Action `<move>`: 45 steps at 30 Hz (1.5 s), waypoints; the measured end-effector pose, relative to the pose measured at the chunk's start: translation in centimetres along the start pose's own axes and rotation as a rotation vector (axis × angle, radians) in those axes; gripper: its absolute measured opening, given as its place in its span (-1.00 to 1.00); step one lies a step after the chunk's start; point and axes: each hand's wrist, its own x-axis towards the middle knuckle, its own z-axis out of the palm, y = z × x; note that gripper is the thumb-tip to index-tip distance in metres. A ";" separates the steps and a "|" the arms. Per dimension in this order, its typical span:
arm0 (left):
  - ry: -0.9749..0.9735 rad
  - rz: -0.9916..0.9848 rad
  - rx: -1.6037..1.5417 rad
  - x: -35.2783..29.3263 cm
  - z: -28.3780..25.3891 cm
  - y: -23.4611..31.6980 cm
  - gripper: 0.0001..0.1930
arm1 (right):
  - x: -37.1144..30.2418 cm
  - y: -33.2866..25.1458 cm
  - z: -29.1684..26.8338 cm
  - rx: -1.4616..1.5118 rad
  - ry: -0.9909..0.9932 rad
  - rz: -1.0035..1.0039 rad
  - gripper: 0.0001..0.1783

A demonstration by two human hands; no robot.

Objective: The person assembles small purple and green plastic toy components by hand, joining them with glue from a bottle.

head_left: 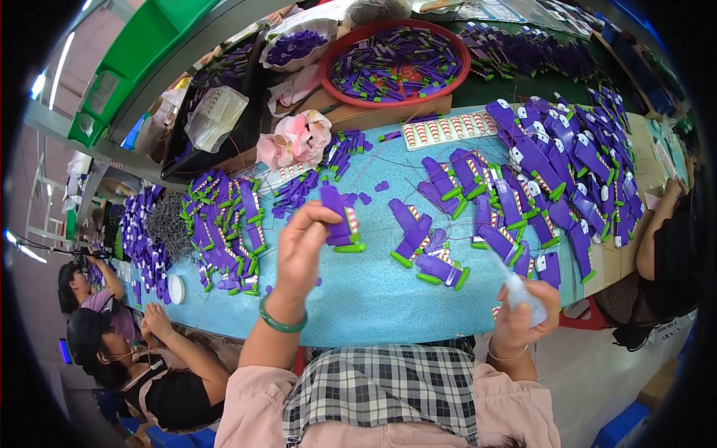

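Observation:
My left hand (305, 243) pinches a purple plastic part (335, 209) with a green end and a red-and-white striped edge, held up above the blue tabletop (351, 299). In my right hand (523, 317) is a small translucent squeeze bottle (525, 300), its thin nozzle pointing up and to the left. Between the hands lie a few similar purple and green parts (414, 237). A big heap of them (560, 149), many with white ends and thin wires, spreads over the table's right side. Small purple pieces (364, 198) are scattered just beyond my left hand.
At the back stands a red round tray (323, 71) full of purple and green pieces. A striped sticker sheet (448, 131) lies before it. Pink cloth flowers (295, 138) and another heap of parts (220, 224) are left. Co-workers (160, 366) sit at left; another person's arm (657, 228) is at right.

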 end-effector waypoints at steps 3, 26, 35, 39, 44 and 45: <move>0.062 -0.008 -0.001 -1.4 4.4 -1.0 -0.61 | 0.5 -0.6 -0.5 0.075 0.077 -0.028 -0.65; -0.236 -0.015 0.530 1.4 5.5 -3.8 -0.83 | -0.6 -0.2 -1.6 -0.135 -0.101 0.041 -0.71; -0.750 0.104 0.830 -0.6 0.9 -3.0 -0.78 | -0.6 -0.2 -0.7 -0.151 -0.242 0.019 -0.69; -0.679 0.094 0.807 -3.0 -1.6 -2.2 -0.73 | -0.6 0.0 0.3 -0.190 -0.330 -0.011 -0.67; -0.217 -0.018 1.176 -4.8 0.4 -3.5 -0.70 | 0.2 -0.8 2.7 -0.130 -0.407 -0.039 -0.69; -0.208 -0.022 1.174 -5.1 0.5 -3.5 -0.70 | 0.4 -0.8 3.1 -0.100 -0.430 -0.075 -0.69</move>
